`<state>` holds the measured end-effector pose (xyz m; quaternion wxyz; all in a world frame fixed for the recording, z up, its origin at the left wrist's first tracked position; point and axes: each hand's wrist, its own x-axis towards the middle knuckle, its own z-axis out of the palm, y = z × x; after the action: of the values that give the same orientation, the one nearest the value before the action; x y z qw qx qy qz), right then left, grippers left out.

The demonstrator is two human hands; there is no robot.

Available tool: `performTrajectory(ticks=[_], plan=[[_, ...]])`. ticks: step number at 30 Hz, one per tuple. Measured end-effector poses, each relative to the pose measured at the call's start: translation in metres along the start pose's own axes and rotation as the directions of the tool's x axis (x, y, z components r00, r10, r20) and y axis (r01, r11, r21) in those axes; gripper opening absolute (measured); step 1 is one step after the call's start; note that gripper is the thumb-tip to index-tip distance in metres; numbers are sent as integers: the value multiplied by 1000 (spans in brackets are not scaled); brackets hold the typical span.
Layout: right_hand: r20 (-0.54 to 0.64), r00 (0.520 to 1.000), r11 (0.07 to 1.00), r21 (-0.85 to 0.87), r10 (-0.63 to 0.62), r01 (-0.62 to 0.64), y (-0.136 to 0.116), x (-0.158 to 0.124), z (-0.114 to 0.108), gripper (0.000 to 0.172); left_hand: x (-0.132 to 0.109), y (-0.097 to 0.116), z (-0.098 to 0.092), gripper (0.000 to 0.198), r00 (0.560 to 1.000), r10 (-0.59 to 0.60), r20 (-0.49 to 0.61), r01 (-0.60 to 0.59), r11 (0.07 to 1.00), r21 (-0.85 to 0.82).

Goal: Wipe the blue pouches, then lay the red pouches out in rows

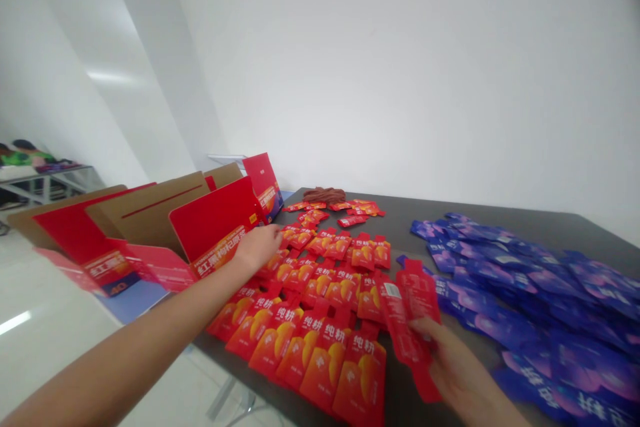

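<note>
My right hand [453,360] grips a couple of red sachets [413,320], their printed backs with a barcode turned toward me, above the table's near side. My left hand [260,247] is stretched out to the far left, fingers drawn together by the upper end of the red-orange sachets [315,280]. Whether anything is between those fingers is hidden. The sachets lie face up in overlapping rows, with yellow-orange fruit printed on them. Just left of my left hand stands an open red carton [215,227].
Blue-purple sachets [500,280] are heaped on the right of the dark table [400,210]. More open cartons [90,233] stand at the left. Loose red sachets [363,207] and a brown bundle [325,196] lie at the back, before a white wall. People sit far left.
</note>
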<state>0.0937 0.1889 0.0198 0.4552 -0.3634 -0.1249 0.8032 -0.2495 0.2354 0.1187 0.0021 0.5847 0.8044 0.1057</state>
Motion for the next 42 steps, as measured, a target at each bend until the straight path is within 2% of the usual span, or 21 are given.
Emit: performTrajectory(ticks=[2,5,8,11,13,16,19,22,25,28,31,39,42], plan=[[20,1000,1000,-11,-9,9,3,2,-2,21,-10,12,-2,33,997,69,22,-67,991,-112],[110,994,999,-31,-19,22,7,2,-4,27,-40,44,11,32,959,224,173,-161,934,-318],[186,979,993,-67,-80,94,9,-1,-3,34,-80,77,31,38,848,400,347,-183,836,-517],[197,972,978,-133,-131,159,10,-7,1,38,-112,101,47,40,755,509,414,-157,753,-639],[232,963,968,-177,-136,179,11,-12,4,39,-124,111,55,36,743,533,405,-149,722,-676],[300,943,956,-208,-140,208,12,-16,7,40,-124,113,57,26,789,514,337,-187,723,-665],[276,944,947,-209,-182,244,12,-15,7,40,-106,97,41,28,844,500,195,-296,736,-609],[208,953,945,-200,-218,260,10,-11,3,34,-72,65,15,31,881,473,-2,-411,763,-500],[177,961,948,-200,-213,247,10,-7,-1,27,-34,24,1,33,878,462,-125,-474,799,-371],[167,966,951,-206,-200,232,11,-5,-2,29,-6,-13,9,33,867,486,-111,-497,824,-272],[140,973,954,-212,-186,213,11,-2,-3,34,10,-37,25,32,855,516,-46,-513,833,-206],[82,980,959,-205,-183,196,8,-4,2,34,26,-64,53,25,770,630,106,-610,774,-170],[80,978,957,-208,-190,203,7,-7,4,32,28,-74,57,26,783,617,83,-598,782,-174]])
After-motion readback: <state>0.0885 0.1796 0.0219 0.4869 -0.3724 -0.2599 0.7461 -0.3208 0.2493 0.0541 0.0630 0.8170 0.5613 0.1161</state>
